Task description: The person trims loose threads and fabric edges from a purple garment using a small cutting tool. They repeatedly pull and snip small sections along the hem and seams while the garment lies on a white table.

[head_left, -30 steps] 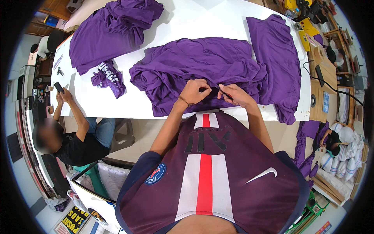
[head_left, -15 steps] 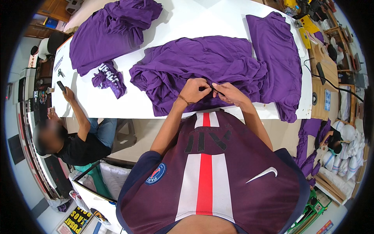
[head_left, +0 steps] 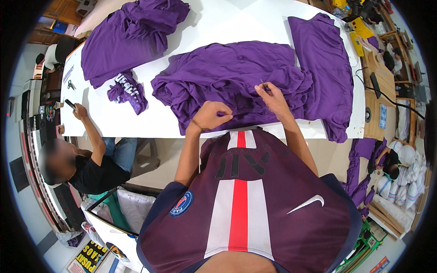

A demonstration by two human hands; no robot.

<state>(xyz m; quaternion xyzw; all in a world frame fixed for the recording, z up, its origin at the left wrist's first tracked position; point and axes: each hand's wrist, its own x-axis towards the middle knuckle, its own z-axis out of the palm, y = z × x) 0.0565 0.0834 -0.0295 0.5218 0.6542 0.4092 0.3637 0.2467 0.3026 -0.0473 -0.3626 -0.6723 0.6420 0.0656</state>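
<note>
A crumpled purple cloth (head_left: 232, 61), apparently a garment, lies spread on the white table in front of me. Over its near edge, my left hand (head_left: 210, 115) is closed with thumb and forefinger pinched; anything between them is too small to make out. Farther right and a little farther away, my right hand (head_left: 274, 99) is also closed, its fingertips around a small, thin dark thing (head_left: 263, 83) whose kind I cannot tell. The two hands are apart, both above the cloth.
Purple cloth piles lie on the white table (head_left: 227, 22) at far left (head_left: 123, 50) and right (head_left: 323, 68). A small printed purple bundle (head_left: 128, 92) and scissors (head_left: 70, 84) are left. A seated person (head_left: 98, 168) holds a phone (head_left: 70, 104). A black cable (head_left: 391, 101) runs at right.
My hands were together over the cloth with a small dark thing between them. They have separated, the left moving left and nearer me, the right moving farther away and slightly right.
</note>
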